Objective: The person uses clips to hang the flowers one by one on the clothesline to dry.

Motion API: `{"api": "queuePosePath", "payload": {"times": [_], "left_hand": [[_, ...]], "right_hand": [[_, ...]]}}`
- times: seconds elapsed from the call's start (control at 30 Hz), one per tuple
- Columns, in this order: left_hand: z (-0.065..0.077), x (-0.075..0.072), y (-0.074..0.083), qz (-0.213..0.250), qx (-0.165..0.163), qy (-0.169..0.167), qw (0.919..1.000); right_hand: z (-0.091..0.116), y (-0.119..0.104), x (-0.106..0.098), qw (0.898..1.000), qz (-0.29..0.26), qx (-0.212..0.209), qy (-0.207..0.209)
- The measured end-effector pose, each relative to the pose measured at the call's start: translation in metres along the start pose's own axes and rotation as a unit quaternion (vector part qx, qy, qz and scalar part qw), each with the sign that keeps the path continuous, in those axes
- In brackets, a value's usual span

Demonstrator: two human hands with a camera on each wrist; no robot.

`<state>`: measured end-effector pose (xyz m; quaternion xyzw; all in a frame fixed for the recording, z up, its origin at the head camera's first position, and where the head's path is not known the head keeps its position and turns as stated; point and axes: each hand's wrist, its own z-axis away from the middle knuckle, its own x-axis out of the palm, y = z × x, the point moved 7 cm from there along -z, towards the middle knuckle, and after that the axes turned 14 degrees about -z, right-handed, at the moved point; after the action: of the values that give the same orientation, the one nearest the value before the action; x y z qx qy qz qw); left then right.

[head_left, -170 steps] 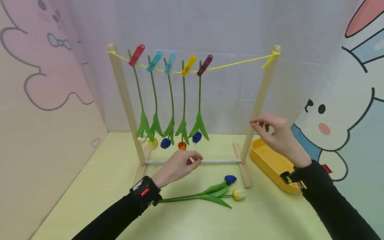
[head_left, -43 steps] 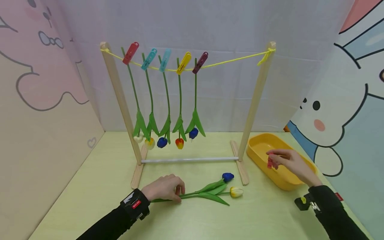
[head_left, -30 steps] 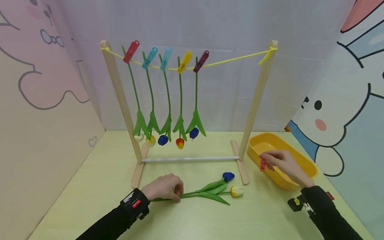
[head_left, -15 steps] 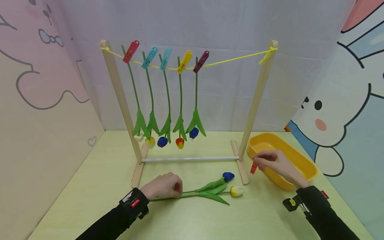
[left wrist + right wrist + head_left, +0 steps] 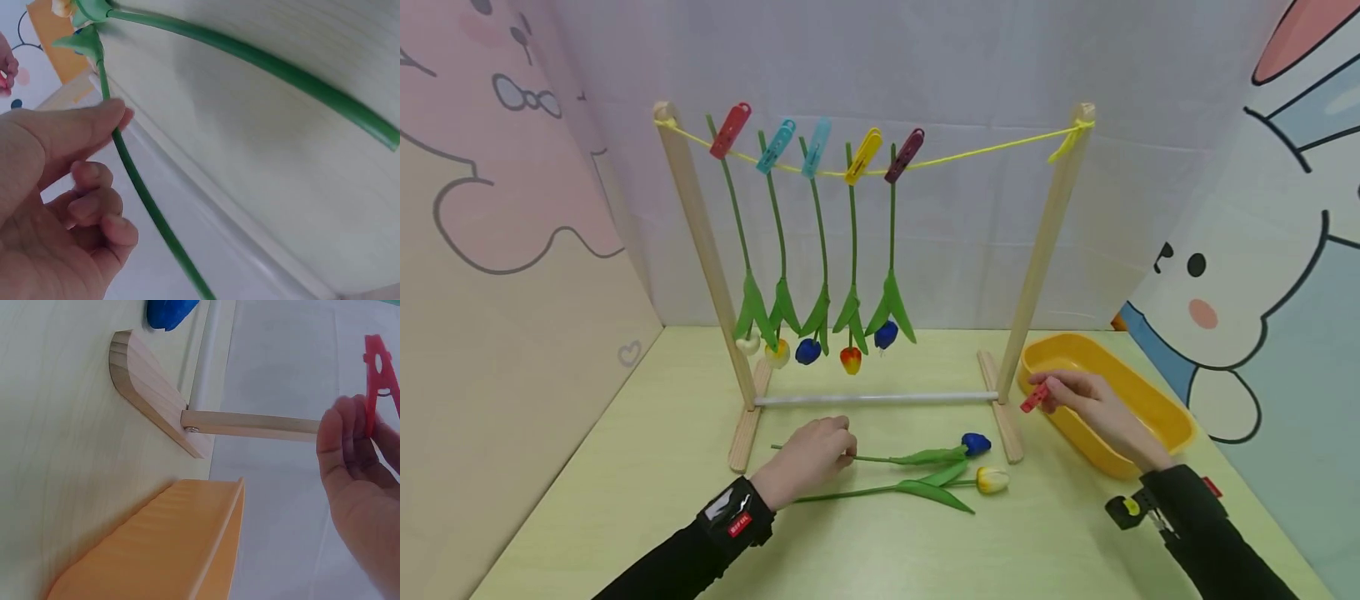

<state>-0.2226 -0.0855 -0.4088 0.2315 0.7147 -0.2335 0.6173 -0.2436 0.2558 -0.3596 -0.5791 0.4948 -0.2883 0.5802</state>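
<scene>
My left hand [image 5: 811, 457] pinches the green stem of a blue artificial tulip [image 5: 976, 444] between thumb and fingertips; the left wrist view shows the stem [image 5: 147, 199] passing through the pinch. Nearer me, a yellow-white tulip [image 5: 992, 479] lies on the table. My right hand [image 5: 1093, 410] holds a red clothespin [image 5: 1035, 397] by one end, over the near side of the yellow tray. In the right wrist view that clothespin [image 5: 379, 375] points away from the fingers. Several tulips hang upside down from a yellow string [image 5: 985, 158], clipped by red, blue, yellow and maroon clothespins [image 5: 904, 156].
A wooden frame with a left post [image 5: 706, 242] and a right post [image 5: 1047, 242] carries the string. A white rod [image 5: 880, 399] joins its feet low down. The yellow tray [image 5: 1078, 343] stands right of the frame, and a patterned wall panel [image 5: 1240, 292] rises behind it.
The left hand, earlier resting at both stems, has shifted the blue tulip away from the yellow-white one. The right hand has moved left with the red clothespin and tilted it.
</scene>
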Motion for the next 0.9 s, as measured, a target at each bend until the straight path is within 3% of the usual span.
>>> {"api": "queuePosePath", "payload": {"times": [0.1,0.2,0.33,0.5,0.6,0.67,0.77,0.9], "left_hand": [[0.001,-0.009,0.006,-0.075,-0.016,0.053,0.9957],[0.001,-0.016,0.01,-0.135,-0.034,0.081,0.9869],[0.0,-0.022,0.013,-0.15,-0.06,0.088,0.983],[-0.001,-0.032,0.013,-0.074,-0.088,0.139,0.9837],[-0.002,-0.04,0.012,0.009,-0.088,0.199,0.976],[-0.005,-0.044,0.01,0.079,-0.085,0.233,0.9654],[-0.01,-0.049,0.007,0.169,-0.077,0.285,0.9405],[-0.014,-0.057,0.007,0.236,-0.057,0.343,0.9074]], "right_hand": [[-0.001,0.002,-0.002,1.0,-0.004,0.01,0.007],[-0.001,0.002,-0.004,1.0,-0.013,0.011,0.022],[-0.001,-0.001,-0.007,0.999,0.003,-0.004,0.044],[0.0,-0.005,-0.009,0.997,0.008,-0.026,0.066],[0.001,-0.006,-0.011,0.997,-0.012,-0.035,0.07],[0.001,-0.006,-0.012,0.996,-0.026,-0.039,0.071],[0.001,-0.005,-0.013,0.996,-0.039,-0.036,0.068],[0.001,-0.005,-0.012,0.996,-0.049,-0.035,0.062]]}}
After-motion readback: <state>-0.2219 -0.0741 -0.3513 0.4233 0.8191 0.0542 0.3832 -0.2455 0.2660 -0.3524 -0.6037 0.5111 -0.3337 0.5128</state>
